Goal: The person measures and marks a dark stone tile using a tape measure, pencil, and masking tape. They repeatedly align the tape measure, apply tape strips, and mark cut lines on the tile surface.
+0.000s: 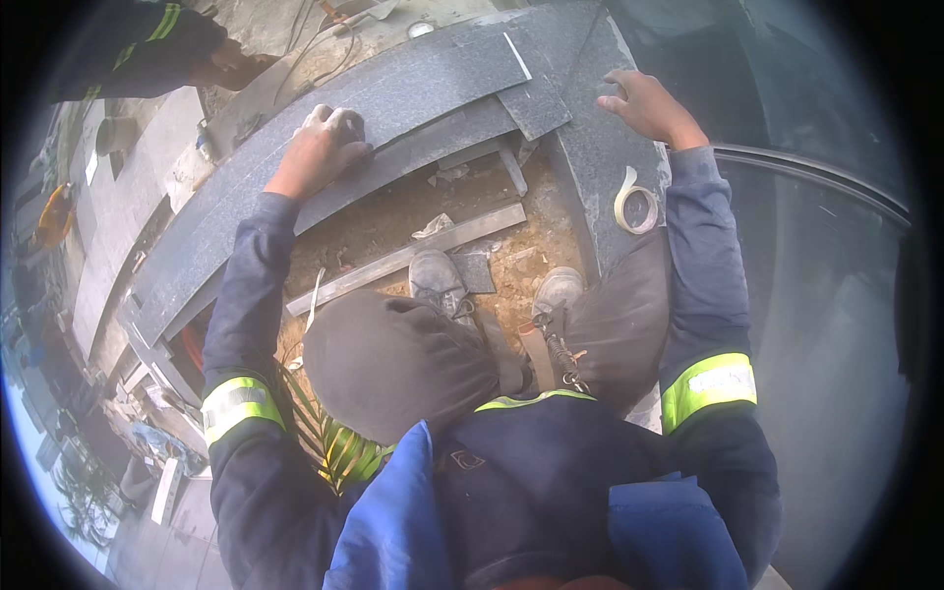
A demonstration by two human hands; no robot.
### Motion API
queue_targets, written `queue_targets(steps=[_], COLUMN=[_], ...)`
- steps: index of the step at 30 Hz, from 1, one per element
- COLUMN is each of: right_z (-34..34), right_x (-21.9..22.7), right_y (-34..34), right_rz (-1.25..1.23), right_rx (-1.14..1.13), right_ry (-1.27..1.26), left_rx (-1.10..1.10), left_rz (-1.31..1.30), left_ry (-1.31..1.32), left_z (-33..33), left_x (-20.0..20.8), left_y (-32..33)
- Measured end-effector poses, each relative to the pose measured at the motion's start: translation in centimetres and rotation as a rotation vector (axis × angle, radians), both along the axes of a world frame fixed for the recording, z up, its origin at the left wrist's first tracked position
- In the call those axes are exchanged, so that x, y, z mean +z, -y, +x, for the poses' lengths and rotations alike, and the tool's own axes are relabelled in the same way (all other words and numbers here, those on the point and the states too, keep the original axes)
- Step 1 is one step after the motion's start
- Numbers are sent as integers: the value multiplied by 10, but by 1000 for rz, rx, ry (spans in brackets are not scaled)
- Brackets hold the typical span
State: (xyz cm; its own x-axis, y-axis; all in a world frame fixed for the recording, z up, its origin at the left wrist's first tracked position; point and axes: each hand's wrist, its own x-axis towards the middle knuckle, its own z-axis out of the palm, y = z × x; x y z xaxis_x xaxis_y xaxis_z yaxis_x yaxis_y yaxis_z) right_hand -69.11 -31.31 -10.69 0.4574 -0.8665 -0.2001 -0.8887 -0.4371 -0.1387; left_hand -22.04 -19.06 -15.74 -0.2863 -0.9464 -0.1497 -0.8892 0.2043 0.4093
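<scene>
My left hand [322, 152] rests at the near edge of a long grey granite slab [423, 90], fingers bent and thumb apart, nothing seen in its grip. My right hand [649, 106] is over the grey stone ledge [595, 147] beside the dark glass, its fingers half curled with a gap between thumb and forefinger; it looks bare of any object. A roll of pale tape [636, 208] lies on that ledge, below my right wrist, with a short end pulled loose. A smaller granite piece [534, 103] lies at the slab's right end.
A metal bar [408, 258] lies across the dirt in front of my shoes [438, 280]. Dark glass panels [806, 295] stand along the right. At the upper left another person's hand [236, 67] reaches in. More curved slabs [118, 265] and debris lie at the left.
</scene>
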Motion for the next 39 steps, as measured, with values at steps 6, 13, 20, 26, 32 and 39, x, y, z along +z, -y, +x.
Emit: queue_targets(steps=[6, 13, 20, 26, 32, 39], right_z=[14, 73, 80, 111, 130, 108], right_x=[1, -63, -97, -97, -84, -102], right_y=[-12, -42, -46, -62, -53, -39], right_rz=[183, 164, 82, 31, 115, 25], right_rx=[-94, -117, -122, -153, -240, -237], right_ry=[353, -60, -140, -92, 70, 287], left_rx=[-155, -563, -181, -224, -196, -193], left_rz=[-152, -523, -15, 65, 137, 161], left_ry=[-110, 293, 306, 186, 322, 318], left_z=[-101, -144, -153, -147, -126, -132], left_x=[-2, -9, -4, -6, -30, -7], left_y=[49, 78, 83, 90, 102, 93])
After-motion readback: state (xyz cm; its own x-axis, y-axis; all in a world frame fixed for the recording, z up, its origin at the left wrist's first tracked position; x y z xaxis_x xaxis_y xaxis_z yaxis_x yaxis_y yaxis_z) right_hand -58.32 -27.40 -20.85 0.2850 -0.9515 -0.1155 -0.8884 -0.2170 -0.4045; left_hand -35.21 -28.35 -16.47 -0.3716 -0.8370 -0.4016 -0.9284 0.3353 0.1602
